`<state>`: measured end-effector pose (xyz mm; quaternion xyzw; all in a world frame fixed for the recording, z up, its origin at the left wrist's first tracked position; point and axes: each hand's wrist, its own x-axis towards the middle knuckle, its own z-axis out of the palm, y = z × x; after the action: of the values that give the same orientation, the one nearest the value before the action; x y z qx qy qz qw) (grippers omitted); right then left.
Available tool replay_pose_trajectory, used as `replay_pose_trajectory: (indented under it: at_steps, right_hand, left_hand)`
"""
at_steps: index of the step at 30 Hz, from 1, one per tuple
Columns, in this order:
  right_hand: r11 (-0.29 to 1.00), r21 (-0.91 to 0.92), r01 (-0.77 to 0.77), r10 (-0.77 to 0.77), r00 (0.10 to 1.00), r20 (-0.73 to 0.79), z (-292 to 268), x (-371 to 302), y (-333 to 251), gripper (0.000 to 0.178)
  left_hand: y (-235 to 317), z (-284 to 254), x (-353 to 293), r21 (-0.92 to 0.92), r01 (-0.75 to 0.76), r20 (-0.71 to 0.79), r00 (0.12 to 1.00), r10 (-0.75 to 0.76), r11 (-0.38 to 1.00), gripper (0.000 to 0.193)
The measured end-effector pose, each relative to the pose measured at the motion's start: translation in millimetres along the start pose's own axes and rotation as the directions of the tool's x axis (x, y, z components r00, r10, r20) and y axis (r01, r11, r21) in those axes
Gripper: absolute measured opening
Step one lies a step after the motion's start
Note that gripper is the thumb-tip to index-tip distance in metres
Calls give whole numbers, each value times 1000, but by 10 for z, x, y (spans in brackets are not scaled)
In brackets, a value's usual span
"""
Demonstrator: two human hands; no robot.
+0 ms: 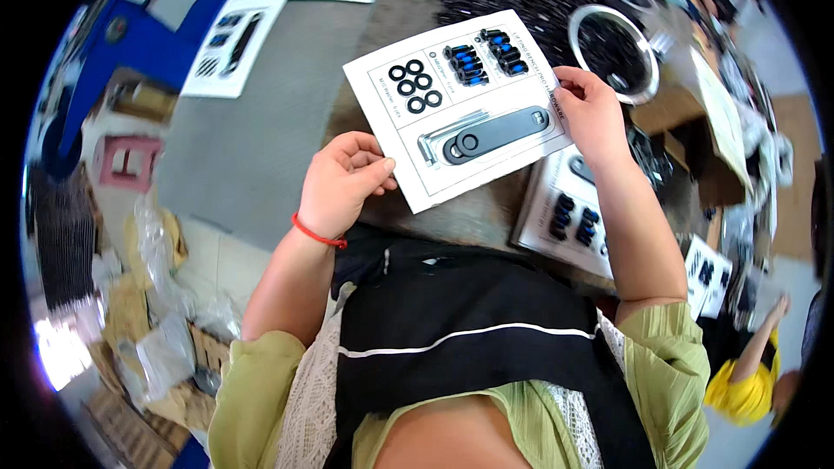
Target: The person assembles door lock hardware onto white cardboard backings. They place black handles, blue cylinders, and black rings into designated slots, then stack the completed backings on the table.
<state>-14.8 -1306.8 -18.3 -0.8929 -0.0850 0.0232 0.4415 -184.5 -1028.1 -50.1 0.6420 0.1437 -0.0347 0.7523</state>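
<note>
**White card held up in both hands**

The left hand (pixel 343 181) pinches the lower left edge of the white card (pixel 458 104), and the right hand (pixel 593 111) grasps its right edge. The card is lifted, tilted, above the surface (pixel 382 26). On it sit black rings (pixel 415 85), blue-and-black bolts (pixel 485 55) and a dark flat tool (pixel 493 134). A metal ring (pixel 613 52) lies just beyond the right hand.

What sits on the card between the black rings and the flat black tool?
In the head view, only bare white card lies between the black rings and the flat black tool.
</note>
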Motion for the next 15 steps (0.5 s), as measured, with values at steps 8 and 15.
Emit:
replay_pose_trajectory:
  at_steps: [8,15]
  right_hand:
    - [985,-5,172,-166,959,230,602,1006,738,29]
    - [958,-116,261,-220,934,282,1034,1301,970,30]
  left_hand:
    - [-537,400,232,81,71,-281,959,-45,994,18]
    - [-745,548,475,234,212,-460,884,-84,949,16]
